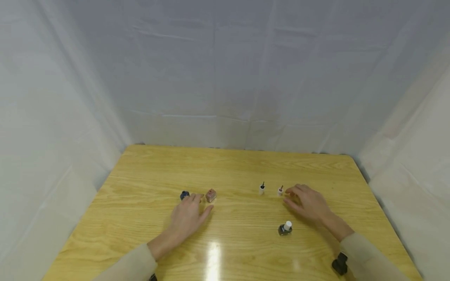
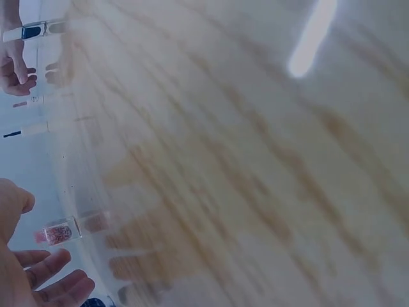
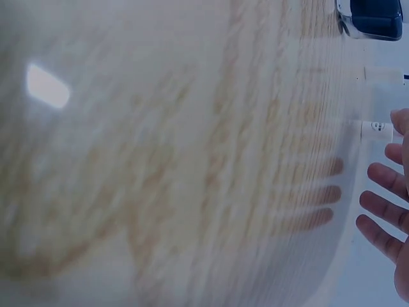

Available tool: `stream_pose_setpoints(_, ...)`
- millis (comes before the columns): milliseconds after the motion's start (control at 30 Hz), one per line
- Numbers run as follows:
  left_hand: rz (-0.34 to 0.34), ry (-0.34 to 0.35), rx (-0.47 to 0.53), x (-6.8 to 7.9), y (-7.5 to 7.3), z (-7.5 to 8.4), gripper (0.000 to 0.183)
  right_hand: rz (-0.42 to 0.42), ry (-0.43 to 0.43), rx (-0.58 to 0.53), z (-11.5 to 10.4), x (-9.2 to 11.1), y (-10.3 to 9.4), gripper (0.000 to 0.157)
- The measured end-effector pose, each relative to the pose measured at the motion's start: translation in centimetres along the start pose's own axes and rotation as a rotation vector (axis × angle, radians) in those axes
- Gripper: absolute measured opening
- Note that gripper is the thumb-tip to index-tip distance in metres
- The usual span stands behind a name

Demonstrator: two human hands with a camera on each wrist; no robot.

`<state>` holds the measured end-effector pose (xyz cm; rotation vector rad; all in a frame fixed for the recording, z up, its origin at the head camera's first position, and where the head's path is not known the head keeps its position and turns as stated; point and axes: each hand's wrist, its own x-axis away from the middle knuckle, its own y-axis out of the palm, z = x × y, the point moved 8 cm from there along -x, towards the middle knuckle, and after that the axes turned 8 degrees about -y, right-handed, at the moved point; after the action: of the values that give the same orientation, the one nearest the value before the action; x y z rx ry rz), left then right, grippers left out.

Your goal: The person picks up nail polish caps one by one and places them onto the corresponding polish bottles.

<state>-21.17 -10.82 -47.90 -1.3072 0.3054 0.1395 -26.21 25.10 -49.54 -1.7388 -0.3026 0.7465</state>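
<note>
My left hand [image 1: 186, 214] is over the left part of the table, fingers relaxed and holding nothing. Close by its fingertips stands an uncapped pink nail polish bottle [image 1: 211, 195], also seen as a pink glittery bottle [image 2: 59, 233] in the left wrist view. A dark blue bottle [image 1: 184, 194] is partly hidden behind that hand. On the other side, my right hand [image 1: 309, 203] has its fingers spread loosely beside a white brush cap [image 1: 280, 191], which stands with its pinkish brush upward. Another white cap [image 1: 261, 189] with a dark brush stands to the left of it.
Nearer to me than the caps is a dark nail polish bottle [image 1: 284, 229] with its white cap on. Everything stands on a glossy wooden table [image 1: 239, 218]. Pale sheeting [image 1: 239, 78] hangs behind the table and along both sides.
</note>
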Motion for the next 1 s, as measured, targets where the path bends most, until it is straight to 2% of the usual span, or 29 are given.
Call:
stream_pose_setpoints(767,-0.025,-0.064,0.067,-0.5,0.8,0.2,0.054,-0.032,0.05,-0.011,1.5,-0.8,1.4,0.033)
stream_pose_setpoints(1000,0.006,-0.032,0.069,-0.7,1.0,0.4,0.048,-0.009,0.029,0.002,1.5,-1.0,1.4,0.033)
